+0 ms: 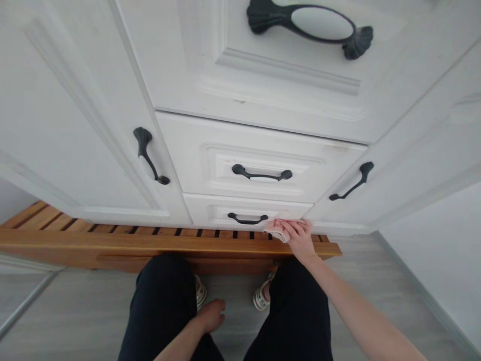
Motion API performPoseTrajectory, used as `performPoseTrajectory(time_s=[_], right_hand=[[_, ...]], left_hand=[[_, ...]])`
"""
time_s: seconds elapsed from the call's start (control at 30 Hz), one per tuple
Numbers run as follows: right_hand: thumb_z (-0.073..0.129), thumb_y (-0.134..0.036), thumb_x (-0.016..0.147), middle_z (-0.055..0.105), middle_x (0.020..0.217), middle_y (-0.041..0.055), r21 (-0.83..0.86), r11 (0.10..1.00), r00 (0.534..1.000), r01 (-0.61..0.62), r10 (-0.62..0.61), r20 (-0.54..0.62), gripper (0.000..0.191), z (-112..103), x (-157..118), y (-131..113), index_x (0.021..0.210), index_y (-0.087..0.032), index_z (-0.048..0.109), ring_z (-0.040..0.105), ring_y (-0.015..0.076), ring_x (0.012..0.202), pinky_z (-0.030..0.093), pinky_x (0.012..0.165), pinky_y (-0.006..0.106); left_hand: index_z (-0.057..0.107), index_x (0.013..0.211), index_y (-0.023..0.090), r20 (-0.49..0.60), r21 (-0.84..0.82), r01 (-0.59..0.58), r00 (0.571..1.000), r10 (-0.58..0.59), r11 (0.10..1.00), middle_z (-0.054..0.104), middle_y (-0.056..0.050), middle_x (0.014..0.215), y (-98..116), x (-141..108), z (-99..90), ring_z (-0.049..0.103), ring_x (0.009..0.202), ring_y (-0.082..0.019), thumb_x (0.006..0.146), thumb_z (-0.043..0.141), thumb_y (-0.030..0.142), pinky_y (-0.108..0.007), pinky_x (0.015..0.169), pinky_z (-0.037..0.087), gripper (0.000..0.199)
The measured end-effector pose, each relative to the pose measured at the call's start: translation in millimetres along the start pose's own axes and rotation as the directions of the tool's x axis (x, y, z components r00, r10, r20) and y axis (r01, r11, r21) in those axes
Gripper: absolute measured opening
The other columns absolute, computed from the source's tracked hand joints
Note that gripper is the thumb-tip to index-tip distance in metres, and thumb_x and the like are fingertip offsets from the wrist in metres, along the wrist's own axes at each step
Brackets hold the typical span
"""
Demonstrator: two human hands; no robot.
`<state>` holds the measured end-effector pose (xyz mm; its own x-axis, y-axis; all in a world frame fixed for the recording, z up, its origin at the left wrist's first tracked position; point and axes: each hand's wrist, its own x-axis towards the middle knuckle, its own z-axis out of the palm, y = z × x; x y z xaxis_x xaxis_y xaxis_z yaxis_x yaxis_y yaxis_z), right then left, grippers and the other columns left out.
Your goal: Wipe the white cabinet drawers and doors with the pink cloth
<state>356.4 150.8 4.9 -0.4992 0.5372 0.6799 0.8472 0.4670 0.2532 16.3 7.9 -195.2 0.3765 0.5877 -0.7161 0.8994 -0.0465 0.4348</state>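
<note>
My right hand (298, 235) presses a folded pink-and-white cloth (278, 230) against the lower right part of the bottom drawer (214, 210), close to the wooden slats. Its fingers lie bent over the cloth. Just left of the cloth is the bottom drawer's dark handle (248, 219). Low between my knees hangs my left hand (211, 316), empty, with loosely curled fingers a little apart. The middle drawer (195, 160) above is closed, with a dark handle (262, 174) that has a white inset.
White cabinet doors flank the drawers, with a left handle (148, 155) and a right handle (353, 183). A large upper handle (311, 22) juts out overhead. The slatted wooden bench (124, 243) runs along the cabinet's foot, above a grey floor (82, 306). A white wall (439, 250) stands right.
</note>
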Motion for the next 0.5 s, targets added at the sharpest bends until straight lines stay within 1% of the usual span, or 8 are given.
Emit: performPoseTrajectory(time_s=[0.07, 0.13, 0.23, 0.3, 0.37, 0.4, 0.47, 0.5], right_hand=[[0.055, -0.016, 0.097, 0.072, 0.117, 0.0058, 0.026, 0.999, 0.999, -0.034, 0.034, 0.016, 0.030, 6.2, -9.7, -8.3, 0.125, -0.025, 0.064, 0.057, 0.0217, 0.108, 0.035, 0.108, 0.045], [0.052, -0.017, 0.098, 0.071, 0.119, 0.0084, 0.047, 0.995, 0.996, -0.092, 0.091, 0.024, 0.034, 8.8, -15.1, -17.5, 0.131, -0.023, 0.061, 0.056, 0.0246, 0.110, 0.033, 0.108, 0.049], [0.047, -0.021, 0.100, 0.070, 0.122, 0.0095, 0.100, 0.987, 0.992, -0.125, 0.120, 0.050, 0.038, 10.1, -12.7, -39.0, 0.137, -0.021, 0.057, 0.056, 0.0252, 0.112, 0.035, 0.107, 0.048], [0.046, -0.023, 0.101, 0.070, 0.122, 0.0058, 0.148, 0.986, 0.995, -0.082, 0.074, 0.059, 0.036, 13.6, -2.8, -62.5, 0.135, -0.026, 0.059, 0.058, 0.0223, 0.112, 0.035, 0.108, 0.044], [0.048, -0.026, 0.101, 0.071, 0.122, 0.0014, 0.209, 0.978, 0.999, 0.004, -0.015, 0.050, 0.034, 22.2, 15.6, -94.8, 0.133, -0.031, 0.061, 0.058, 0.0199, 0.114, 0.035, 0.110, 0.041], [0.050, -0.027, 0.101, 0.070, 0.125, 0.0000, 0.241, 0.969, 0.997, 0.053, -0.066, 0.046, 0.035, 28.6, 28.4, -114.0, 0.134, -0.032, 0.060, 0.057, 0.0194, 0.118, 0.036, 0.111, 0.041], [0.054, -0.026, 0.099, 0.067, 0.133, 0.0024, 0.331, 0.929, 0.982, 0.165, -0.187, 0.038, 0.042, 44.5, 61.0, -156.0, 0.141, -0.026, 0.054, 0.054, 0.0213, 0.125, 0.039, 0.110, 0.042], [0.054, -0.025, 0.099, 0.064, 0.139, 0.0025, 0.360, 0.912, 0.969, 0.199, -0.237, 0.064, 0.047, 53.6, 79.8, -177.4, 0.145, -0.026, 0.049, 0.051, 0.0216, 0.129, 0.042, 0.108, 0.042]], left_hand=[[0.060, 0.124, 0.018, 0.000, 0.006, -0.002, 1.000, 0.002, 1.000, 0.063, -0.008, 0.130, 0.3, -3.4, -0.6, 0.060, 0.119, -0.024, 0.095, 0.061, 0.032, -0.045, 0.104, 0.045, 0.032], [0.061, 0.124, 0.018, -0.001, 0.005, -0.004, 1.000, 0.004, 1.000, 0.063, -0.009, 0.131, 1.3, -5.2, -0.2, 0.060, 0.120, -0.024, 0.096, 0.060, 0.031, -0.045, 0.105, 0.045, 0.031], [0.061, 0.124, 0.017, -0.004, -0.004, -0.005, 1.000, 0.005, 1.000, 0.063, -0.010, 0.132, 3.9, -4.7, 0.2, 0.061, 0.121, -0.024, 0.095, 0.061, 0.030, -0.046, 0.105, 0.046, 0.032], [0.061, 0.124, 0.017, -0.006, -0.014, 0.000, 1.000, 0.000, 1.000, 0.063, -0.010, 0.133, 5.6, -2.2, 0.0, 0.061, 0.120, -0.024, 0.095, 0.062, 0.031, -0.046, 0.105, 0.047, 0.032], [0.061, 0.124, 0.018, -0.007, -0.022, 0.007, 1.000, -0.007, 1.000, 0.064, -0.010, 0.132, 6.8, 1.0, 0.0, 0.062, 0.121, -0.025, 0.094, 0.063, 0.032, -0.046, 0.104, 0.047, 0.034], [0.061, 0.124, 0.019, -0.008, -0.025, 0.007, 1.000, -0.007, 1.000, 0.064, -0.009, 0.131, 7.0, 2.6, 0.2, 0.061, 0.121, -0.025, 0.093, 0.064, 0.032, -0.046, 0.104, 0.047, 0.034], [0.061, 0.124, 0.020, -0.009, -0.027, -0.001, 1.000, 0.000, 1.000, 0.064, -0.009, 0.130, 6.4, 5.1, 1.1, 0.061, 0.121, -0.025, 0.092, 0.065, 0.033, -0.045, 0.103, 0.047, 0.034], [0.061, 0.124, 0.020, -0.008, -0.026, -0.008, 1.000, 0.008, 1.000, 0.064, -0.008, 0.130, 5.7, 5.8, 1.7, 0.061, 0.121, -0.025, 0.092, 0.065, 0.034, -0.045, 0.103, 0.047, 0.034]])
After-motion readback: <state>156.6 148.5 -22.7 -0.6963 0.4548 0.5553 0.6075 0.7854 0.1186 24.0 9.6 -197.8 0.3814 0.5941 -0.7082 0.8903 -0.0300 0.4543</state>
